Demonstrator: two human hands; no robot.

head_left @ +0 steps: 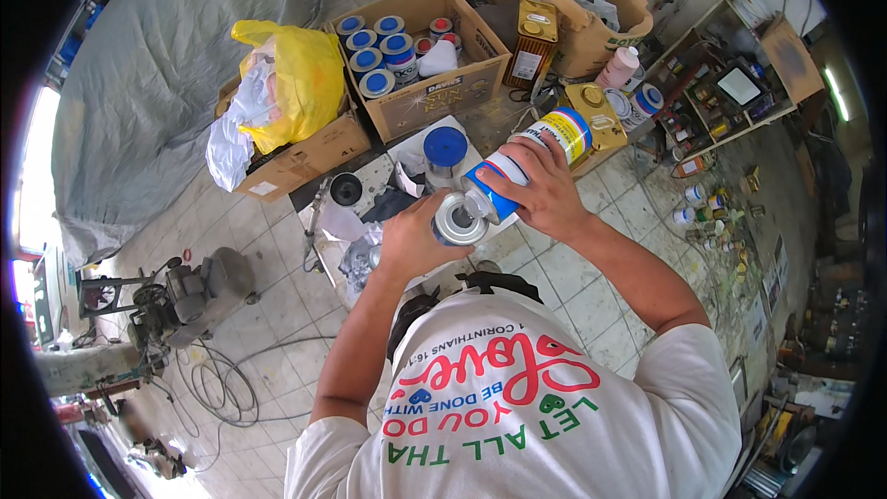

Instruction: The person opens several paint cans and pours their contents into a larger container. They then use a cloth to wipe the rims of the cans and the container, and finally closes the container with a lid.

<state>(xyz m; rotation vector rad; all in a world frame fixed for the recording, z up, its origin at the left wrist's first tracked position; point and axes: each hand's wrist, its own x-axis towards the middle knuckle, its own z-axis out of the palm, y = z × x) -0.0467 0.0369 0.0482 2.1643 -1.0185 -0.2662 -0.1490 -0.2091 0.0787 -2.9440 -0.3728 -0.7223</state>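
Observation:
My left hand (412,238) grips a small open metal can (457,222), with its round mouth facing up. In my right hand (545,185) is a tall can (500,177) with a blue, white and yellow label, tilted down to the left. Its silver lower end is right at the open can's mouth, and something clear and shiny shows between them; whether liquid is flowing, I cannot tell. Beyond the hands, a blue-topped container (444,148) stands on a small table (379,171). A spray gun (315,222) lies at the table's left edge, beside a black round cup (346,189).
Behind the table, a cardboard box (434,97) holds several blue-lidded cans. A yellow plastic bag (305,83) sits on another box to its left. Gold tins (536,42) stand at the back right. A compressor (199,291) and a coiled hose (222,388) occupy the tiled floor at left.

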